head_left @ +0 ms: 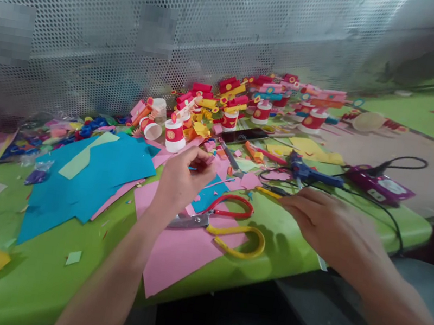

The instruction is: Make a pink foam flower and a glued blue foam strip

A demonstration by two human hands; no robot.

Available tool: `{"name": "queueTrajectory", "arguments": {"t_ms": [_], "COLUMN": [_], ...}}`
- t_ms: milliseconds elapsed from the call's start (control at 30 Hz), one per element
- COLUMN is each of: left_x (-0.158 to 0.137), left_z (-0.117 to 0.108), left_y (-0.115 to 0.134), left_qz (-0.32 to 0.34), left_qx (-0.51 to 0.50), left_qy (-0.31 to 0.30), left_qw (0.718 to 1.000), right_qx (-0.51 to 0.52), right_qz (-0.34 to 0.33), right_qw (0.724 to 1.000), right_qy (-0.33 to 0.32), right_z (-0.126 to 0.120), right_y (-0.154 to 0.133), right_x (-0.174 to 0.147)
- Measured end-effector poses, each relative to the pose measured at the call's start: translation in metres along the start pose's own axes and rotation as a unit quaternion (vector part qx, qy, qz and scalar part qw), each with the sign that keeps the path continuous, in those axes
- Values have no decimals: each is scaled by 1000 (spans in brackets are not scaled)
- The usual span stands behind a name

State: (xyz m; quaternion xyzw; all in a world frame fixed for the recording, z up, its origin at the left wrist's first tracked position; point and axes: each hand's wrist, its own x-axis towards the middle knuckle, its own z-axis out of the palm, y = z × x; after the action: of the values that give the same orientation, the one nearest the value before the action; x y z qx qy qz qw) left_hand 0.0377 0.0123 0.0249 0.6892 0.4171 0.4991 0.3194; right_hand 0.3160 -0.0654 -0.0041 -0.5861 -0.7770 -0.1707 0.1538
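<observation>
My left hand (185, 177) is closed in a pinch above the paper scraps, with a small pink piece (209, 160) at the fingertips. To the right, the fingers of my right hand (319, 217) are pressed together at the end of a thin yellow and black tool (270, 192), whose kind I cannot make out. Just beyond that hand lies a blue glue gun (308, 172). Between my hands, large scissors (207, 221) with one red and one yellow handle rest on a pink paper sheet (180, 264). My left wrist partly covers their blades.
Decorated white paper cups (174, 136) with rolled-paper tops stand along the perforated metal panel (98, 28). Blue sheets (91, 175) lie at left, near bags of colourful bits (91, 123). A purple power box (380, 184) with black cables sits at right. A dark phone (246, 135) lies behind.
</observation>
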Motion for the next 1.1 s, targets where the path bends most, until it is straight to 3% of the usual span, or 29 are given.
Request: {"name": "queueTrajectory", "arguments": {"t_ms": [167,333,433,533,667,800,933,1100], "left_x": [2,2,1,1,3,3,2,2], "left_z": [2,5,6,6,5,5,6,6], "left_y": [0,0,1,0,-3,-5,-4,-3], "left_qz": [-44,-163,-207,-226,-218,-210,-202,-208], "left_qx": [-105,-255,-305,-322,-318,-310,-295,-281], "left_qy": [-37,-96,-100,-84,-54,-49,-55,-54], "left_qw": [993,948,924,916,921,926,932,935], "right_qx": [-14,65,143,154,109,47,6,9], "right_qz": [18,35,60,58,21,58,97,85], "right_qw": [999,996,982,977,993,995,989,987], "right_qy": [23,55,108,134,29,-72,-114,-139], "right_z": [-1,-6,-10,-9,3,15,24,34], "right_y": [-7,-21,-31,-32,-23,-21,-32,-37], "right_x": [4,16,23,26,21,20,29,35]}}
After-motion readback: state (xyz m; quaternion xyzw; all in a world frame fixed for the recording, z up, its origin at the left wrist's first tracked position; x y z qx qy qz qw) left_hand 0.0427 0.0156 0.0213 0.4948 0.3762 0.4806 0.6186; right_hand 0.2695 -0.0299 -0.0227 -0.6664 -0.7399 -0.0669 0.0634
